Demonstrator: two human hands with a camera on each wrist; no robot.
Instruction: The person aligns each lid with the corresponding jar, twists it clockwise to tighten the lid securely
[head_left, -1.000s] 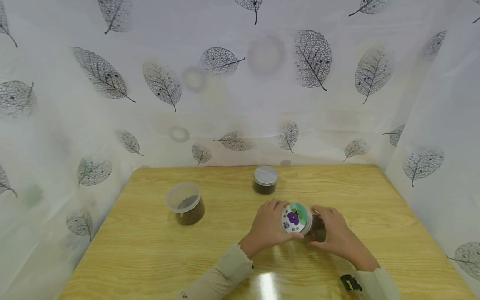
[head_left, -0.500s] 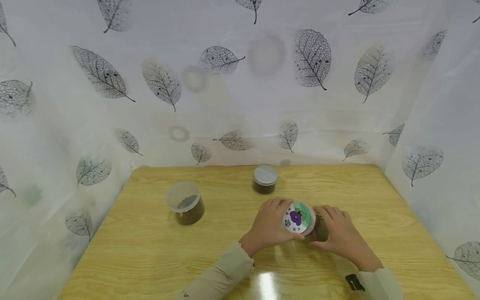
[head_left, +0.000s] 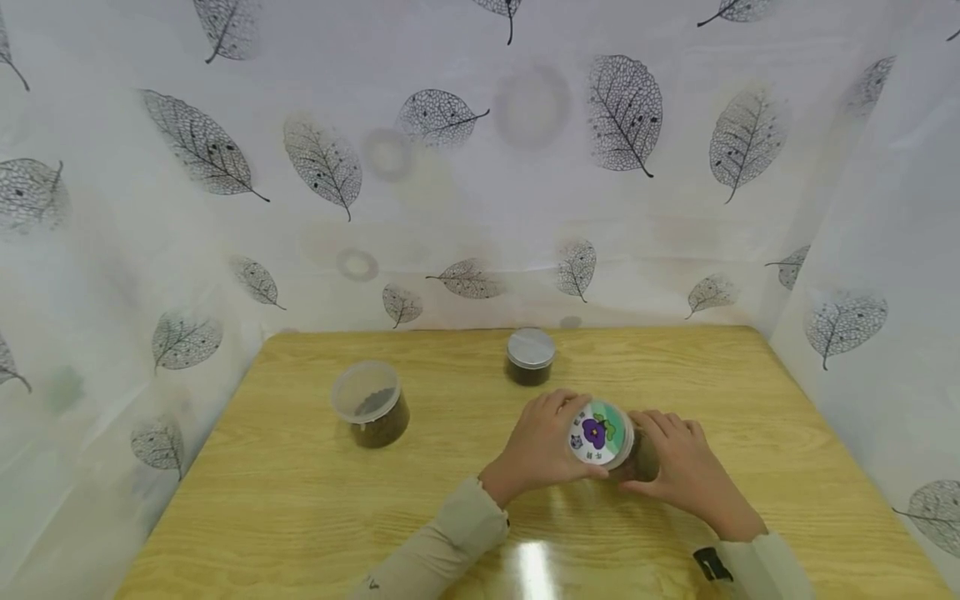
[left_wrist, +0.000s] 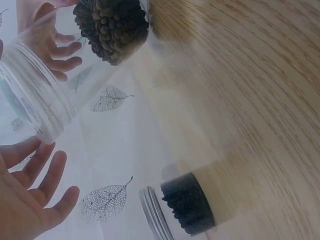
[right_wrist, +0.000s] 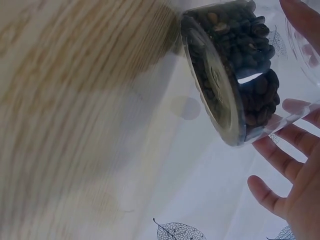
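Note:
A clear jar (head_left: 641,457) is held tilted at the right of the table, dark brown bean-like pieces gathered in its lower part. Its round lid (head_left: 597,433) bears a purple flower on green and white. My left hand (head_left: 538,450) grips the lid end, fingers over the far side and thumb on the near side. Around the jar's body curls my right hand (head_left: 684,467). In the right wrist view the jar's ridged base (right_wrist: 215,85) faces the camera. The left wrist view shows the jar's clear threaded neck (left_wrist: 47,95) beside the left fingers (left_wrist: 47,175).
A tub with a translucent lid (head_left: 367,387) and dark contents stands at the left. Toward the back is a small silver-lidded jar (head_left: 530,354), also with dark contents. The wooden table (head_left: 285,500) is bordered by leaf-print sheeting (head_left: 525,208).
Both hands have shifted slightly right with the jar. The lid's picture has turned a little clockwise. The other two containers stay in place.

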